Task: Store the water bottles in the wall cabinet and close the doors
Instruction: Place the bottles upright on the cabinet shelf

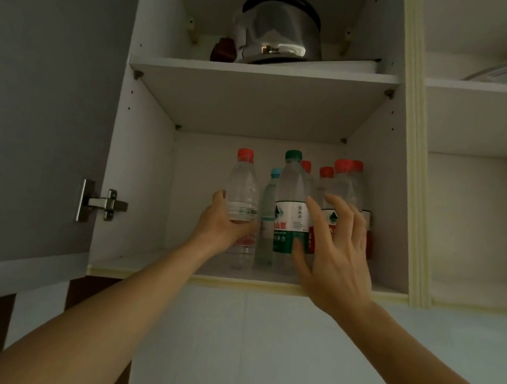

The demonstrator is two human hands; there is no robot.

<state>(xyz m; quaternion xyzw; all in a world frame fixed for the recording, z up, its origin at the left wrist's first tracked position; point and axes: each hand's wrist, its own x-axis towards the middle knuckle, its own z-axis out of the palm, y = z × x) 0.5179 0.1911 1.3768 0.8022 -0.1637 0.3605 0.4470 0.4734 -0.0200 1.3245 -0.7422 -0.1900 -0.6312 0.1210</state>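
The wall cabinet's lower shelf (149, 263) holds several upright water bottles. My left hand (221, 226) grips a clear red-capped bottle (243, 190) standing at the left of the group. Beside it stand a small blue-capped bottle (268, 212) and a tall green-capped bottle (289, 208) with a green and white label. My right hand (334, 251) is at the green-capped bottle with fingers spread and straight, thumb low against the label. Behind that hand stand more red-capped bottles (346, 183), partly hidden.
The cabinet's left door (41, 104) stands open, its hinge (102, 203) showing. A steel kettle (280, 30) sits on the upper shelf (260, 69). A second open compartment (480, 217) lies to the right, with a white item on its upper shelf. White wall tiles run below.
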